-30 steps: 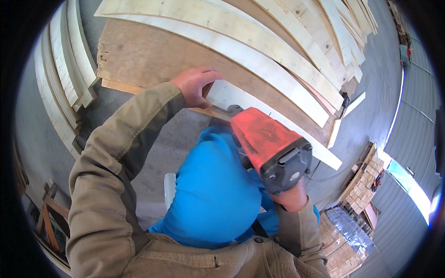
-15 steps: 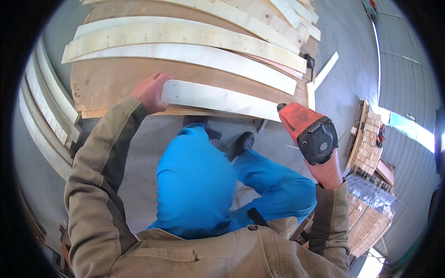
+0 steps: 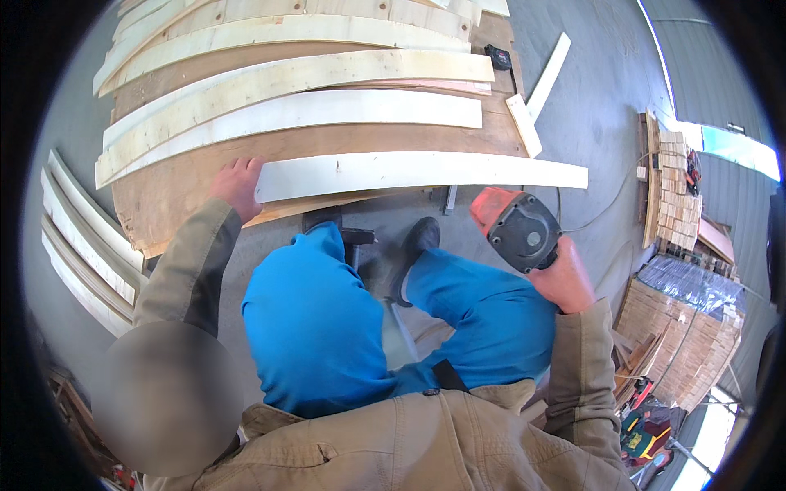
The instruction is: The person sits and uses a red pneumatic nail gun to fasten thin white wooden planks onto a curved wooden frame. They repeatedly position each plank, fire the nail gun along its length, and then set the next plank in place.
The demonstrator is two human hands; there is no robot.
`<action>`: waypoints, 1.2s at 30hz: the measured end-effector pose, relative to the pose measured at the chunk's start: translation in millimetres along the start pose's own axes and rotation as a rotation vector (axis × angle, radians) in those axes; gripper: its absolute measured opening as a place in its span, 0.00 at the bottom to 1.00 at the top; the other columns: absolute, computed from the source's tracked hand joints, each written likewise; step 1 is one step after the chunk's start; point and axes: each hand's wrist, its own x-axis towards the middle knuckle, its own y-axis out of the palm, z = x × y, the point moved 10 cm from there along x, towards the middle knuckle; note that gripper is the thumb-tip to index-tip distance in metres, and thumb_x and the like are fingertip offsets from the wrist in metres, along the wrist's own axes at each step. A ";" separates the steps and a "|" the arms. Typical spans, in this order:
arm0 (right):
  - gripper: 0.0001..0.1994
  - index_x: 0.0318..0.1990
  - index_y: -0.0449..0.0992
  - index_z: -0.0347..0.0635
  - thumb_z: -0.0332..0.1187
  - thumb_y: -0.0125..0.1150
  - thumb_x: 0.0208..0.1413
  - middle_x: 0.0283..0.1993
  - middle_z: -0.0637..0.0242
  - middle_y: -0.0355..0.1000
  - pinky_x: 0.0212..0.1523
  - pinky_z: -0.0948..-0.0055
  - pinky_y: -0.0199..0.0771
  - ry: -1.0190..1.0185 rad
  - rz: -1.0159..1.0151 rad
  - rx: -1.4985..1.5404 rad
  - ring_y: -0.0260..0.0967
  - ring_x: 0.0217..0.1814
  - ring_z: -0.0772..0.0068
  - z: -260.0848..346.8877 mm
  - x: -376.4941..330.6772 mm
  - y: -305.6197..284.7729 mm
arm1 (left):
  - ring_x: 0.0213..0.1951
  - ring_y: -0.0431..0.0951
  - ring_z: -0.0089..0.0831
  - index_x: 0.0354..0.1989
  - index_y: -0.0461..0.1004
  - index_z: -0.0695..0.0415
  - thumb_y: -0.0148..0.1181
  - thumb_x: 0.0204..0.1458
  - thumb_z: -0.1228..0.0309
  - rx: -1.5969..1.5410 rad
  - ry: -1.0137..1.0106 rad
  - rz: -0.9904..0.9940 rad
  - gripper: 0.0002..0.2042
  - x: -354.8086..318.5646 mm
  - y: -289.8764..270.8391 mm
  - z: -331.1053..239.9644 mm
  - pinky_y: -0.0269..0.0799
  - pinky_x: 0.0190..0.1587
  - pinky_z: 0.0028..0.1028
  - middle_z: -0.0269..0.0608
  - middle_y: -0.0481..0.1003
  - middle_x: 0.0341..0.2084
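A pale wooden board [image 3: 426, 168] lies along the near edge of the plywood-topped table, its right end sticking out past the tabletop. My left hand [image 3: 237, 188] grips the board's left end; the thumb side is partly hidden. My right hand [image 3: 565, 278] is wrapped round a red and black nail gun [image 3: 524, 231], held just below the board's right part and apart from it. The handle and trigger finger are mostly hidden under the tool's body. Farther back on the table [image 3: 196, 155] lie several similar boards [image 3: 368, 110].
A black tape measure [image 3: 497, 57] sits at the table's right side, near two crossed wood strips [image 3: 547, 82]. Long boards [image 3: 86, 237] lie on the floor at left. Stacked wood blocks [image 3: 675, 192] and a wrapped pallet [image 3: 679, 327] stand at right. A hammer [image 3: 356, 236] shows below the table edge.
The nail gun has drawn back toward me and off the board, uncovering its right end. My left hand stays at the board's left end. The view has shifted somewhat.
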 end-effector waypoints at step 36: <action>0.20 0.52 0.78 0.35 0.22 0.61 0.48 0.41 0.38 0.79 0.46 0.47 0.78 -0.086 0.124 -0.004 0.77 0.45 0.32 -51.4 22.9 17.0 | 0.69 0.69 0.52 0.73 0.66 0.54 0.70 0.50 0.76 -0.042 0.226 -0.062 0.38 -14.7 -13.8 -19.5 0.68 0.70 0.48 0.49 0.70 0.67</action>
